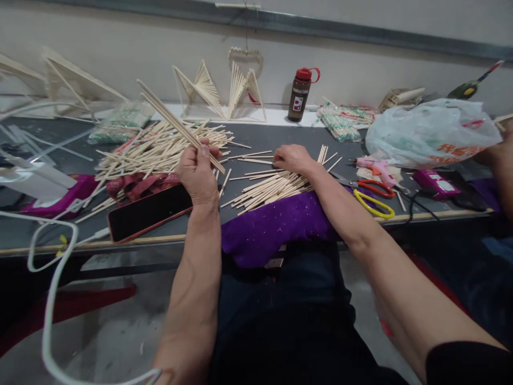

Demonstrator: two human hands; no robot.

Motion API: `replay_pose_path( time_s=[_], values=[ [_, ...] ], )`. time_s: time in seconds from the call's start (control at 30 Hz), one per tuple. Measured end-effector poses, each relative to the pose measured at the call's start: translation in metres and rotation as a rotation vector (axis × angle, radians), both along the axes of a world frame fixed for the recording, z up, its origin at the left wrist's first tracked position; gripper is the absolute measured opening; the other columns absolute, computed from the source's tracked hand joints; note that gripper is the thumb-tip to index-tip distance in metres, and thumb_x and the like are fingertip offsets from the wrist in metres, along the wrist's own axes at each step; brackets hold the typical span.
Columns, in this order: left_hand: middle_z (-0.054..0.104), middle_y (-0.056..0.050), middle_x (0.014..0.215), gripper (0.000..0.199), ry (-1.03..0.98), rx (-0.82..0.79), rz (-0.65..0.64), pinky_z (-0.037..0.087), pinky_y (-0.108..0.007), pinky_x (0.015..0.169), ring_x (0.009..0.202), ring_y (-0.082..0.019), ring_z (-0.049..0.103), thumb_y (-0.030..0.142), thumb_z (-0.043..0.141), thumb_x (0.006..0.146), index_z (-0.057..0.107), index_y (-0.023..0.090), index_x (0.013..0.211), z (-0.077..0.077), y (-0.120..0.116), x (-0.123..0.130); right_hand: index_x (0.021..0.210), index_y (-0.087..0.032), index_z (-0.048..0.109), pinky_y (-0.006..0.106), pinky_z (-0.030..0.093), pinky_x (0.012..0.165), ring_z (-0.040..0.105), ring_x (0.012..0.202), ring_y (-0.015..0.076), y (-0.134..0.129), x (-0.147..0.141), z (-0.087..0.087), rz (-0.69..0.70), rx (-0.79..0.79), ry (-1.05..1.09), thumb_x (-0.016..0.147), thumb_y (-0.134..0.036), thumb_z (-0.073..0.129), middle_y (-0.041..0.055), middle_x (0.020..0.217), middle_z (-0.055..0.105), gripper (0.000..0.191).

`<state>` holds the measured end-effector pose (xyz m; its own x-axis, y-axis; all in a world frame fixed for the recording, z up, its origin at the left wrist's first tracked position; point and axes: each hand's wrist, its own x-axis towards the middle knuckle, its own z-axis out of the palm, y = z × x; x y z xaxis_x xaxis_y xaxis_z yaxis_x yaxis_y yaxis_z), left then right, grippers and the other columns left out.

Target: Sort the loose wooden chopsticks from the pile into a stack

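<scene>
Several thin wooden sticks [170,116] slant up and to the left out of my left hand [199,171], whose fingers are wrapped round them. My right hand [294,159] rests at the far edge of a smaller stick pile [268,190], its fingers curled down at the stick ends; what they hold, if anything, is hidden. This pile lies beside a purple cloth [276,227] that hangs over the table's front edge. A larger heap of sticks [148,149] spreads out behind and left of my left hand.
A phone [150,213] and dark red ribbon [140,186] lie left. Scissors [374,198], a pink glue gun [377,168] and a plastic bag [433,131] are right. A bottle [300,96] and stick models [202,91] stand behind. Another person's hand shows far right.
</scene>
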<state>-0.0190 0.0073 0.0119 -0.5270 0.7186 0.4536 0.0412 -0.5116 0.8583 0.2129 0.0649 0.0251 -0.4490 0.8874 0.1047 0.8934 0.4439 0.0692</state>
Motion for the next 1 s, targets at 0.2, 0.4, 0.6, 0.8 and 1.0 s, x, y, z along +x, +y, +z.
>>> replay_pose_path(
  time_s=[0.2, 0.4, 0.6, 0.8, 1.0],
  values=[
    [0.066, -0.002, 0.08, 0.031, 0.014, -0.008, -0.018, 0.054, -0.026, 0.066, 0.07, -0.014, 0.064, 0.05, 0.056, 0.085, 0.063, 0.021, 0.094, -0.002, 0.0, 0.0, 0.099, -0.012, 0.072, 0.033, 0.044, 0.076, 0.065, 0.095, 0.0289, 0.002, -0.011, -0.004, -0.013, 0.01, -0.121, 0.086, -0.02, 0.045, 0.0196, 0.104, 0.07, 0.031],
    [0.067, -0.002, 0.08, 0.024, 0.011, 0.001, -0.019, 0.054, -0.026, 0.064, 0.069, -0.013, 0.064, 0.043, 0.056, 0.087, 0.065, 0.021, 0.092, -0.003, 0.001, -0.002, 0.091, -0.015, 0.072, 0.031, 0.044, 0.075, 0.065, 0.089, 0.025, 0.006, 0.001, -0.003, -0.032, 0.013, 0.152, 0.08, -0.02, 0.047, 0.0135, 0.096, 0.072, 0.027],
    [0.067, -0.001, 0.077, 0.019, 0.009, -0.013, -0.004, 0.053, -0.025, 0.062, 0.067, -0.013, 0.065, 0.038, 0.056, 0.088, 0.065, 0.021, 0.091, -0.001, 0.0, -0.001, 0.087, -0.012, 0.065, 0.021, 0.04, 0.054, 0.055, 0.061, 0.0111, 0.01, 0.017, 0.006, -0.055, -0.156, 0.988, 0.08, -0.026, 0.049, 0.0043, 0.075, 0.067, 0.022],
    [0.067, -0.001, 0.071, 0.014, -0.054, 0.046, -0.024, 0.054, -0.026, 0.062, 0.061, -0.012, 0.064, 0.028, 0.058, 0.085, 0.068, 0.018, 0.089, 0.003, -0.003, 0.001, 0.081, -0.015, 0.057, 0.017, 0.028, 0.04, 0.042, 0.047, 0.0052, 0.007, 0.014, 0.012, -0.023, -0.394, 1.371, 0.077, -0.032, 0.057, 0.0006, 0.071, 0.063, 0.018],
    [0.069, -0.002, 0.074, 0.018, -0.064, -0.1, -0.2, 0.055, -0.026, 0.064, 0.066, -0.014, 0.067, 0.035, 0.064, 0.081, 0.067, 0.018, 0.087, 0.003, -0.006, 0.005, 0.086, -0.016, 0.058, 0.018, 0.04, 0.047, 0.05, 0.052, 0.0058, -0.014, -0.016, 0.016, 0.137, -0.469, 1.334, 0.074, -0.025, 0.061, -0.0005, 0.071, 0.064, 0.016]
  ],
)
